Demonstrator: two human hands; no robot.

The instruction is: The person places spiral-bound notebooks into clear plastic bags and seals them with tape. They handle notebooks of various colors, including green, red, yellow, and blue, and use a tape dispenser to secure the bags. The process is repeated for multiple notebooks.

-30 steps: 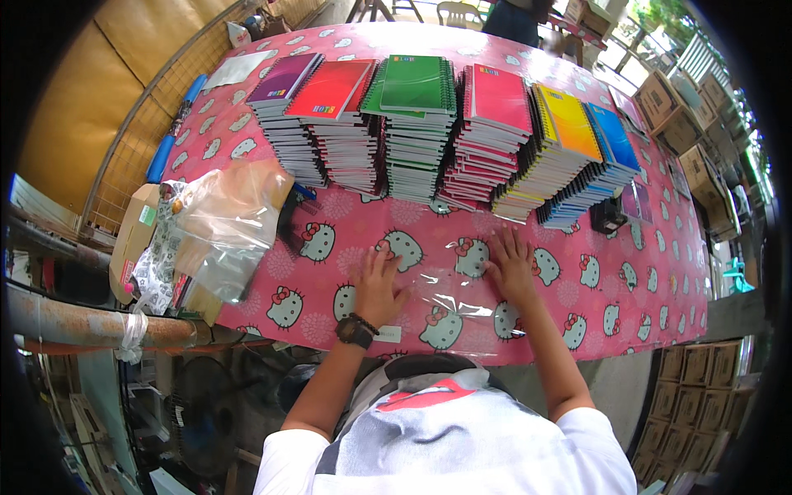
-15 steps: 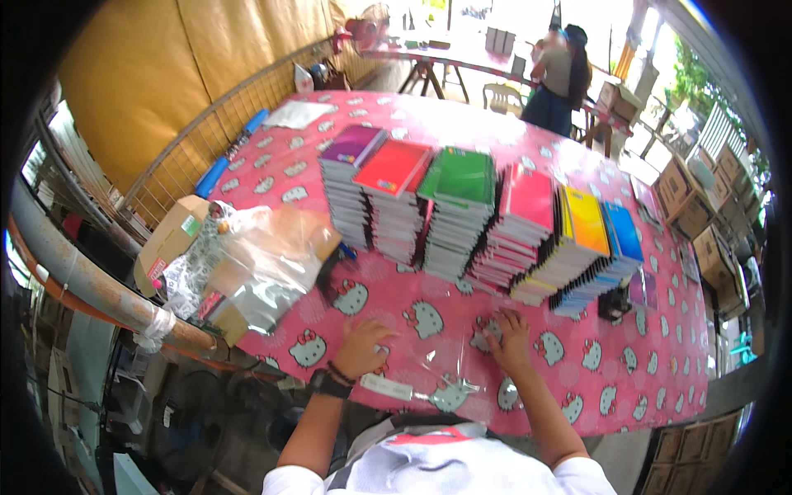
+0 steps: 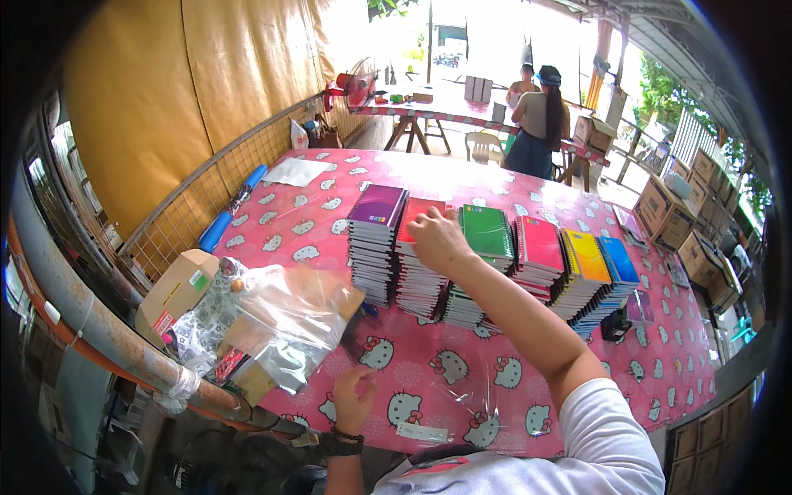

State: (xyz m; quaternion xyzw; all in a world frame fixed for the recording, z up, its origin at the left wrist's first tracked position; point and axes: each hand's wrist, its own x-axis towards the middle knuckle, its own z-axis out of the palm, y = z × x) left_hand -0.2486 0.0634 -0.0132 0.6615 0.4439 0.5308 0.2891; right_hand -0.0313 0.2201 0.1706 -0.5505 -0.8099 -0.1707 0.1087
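We see our right hand [image 3: 437,239] stretched forward over the row of notebook stacks, its fingers curled down onto the top of the red stack [image 3: 419,262]; whether they have actually gripped the top book we cannot tell. Just left of that hand stands the purple stack [image 3: 375,239], and to its right, in order, the green stack [image 3: 483,247], the pink stack [image 3: 540,252], the yellow stack [image 3: 584,268] and the blue stack [image 3: 615,276], each leaning a little against the next. Our left hand [image 3: 353,400] lies much nearer to us, at the close edge of the table [image 3: 346,190], palm down with fingers loosely spread on a clear plastic sleeve [image 3: 450,404] that lies flat on the pink cat-print cloth; it holds nothing. A black watch [image 3: 340,444] sits on that wrist. Left of the left hand lies a heap of crumpled clear bags [image 3: 285,318], and beyond it a small cardboard box [image 3: 175,293] at the table's corner. Right of the right forearm, below the blue stack, sits a small black object [image 3: 615,326] that we cannot identify. Far beyond the right hand, a person [image 3: 536,124] stands at another table, back turned to us.
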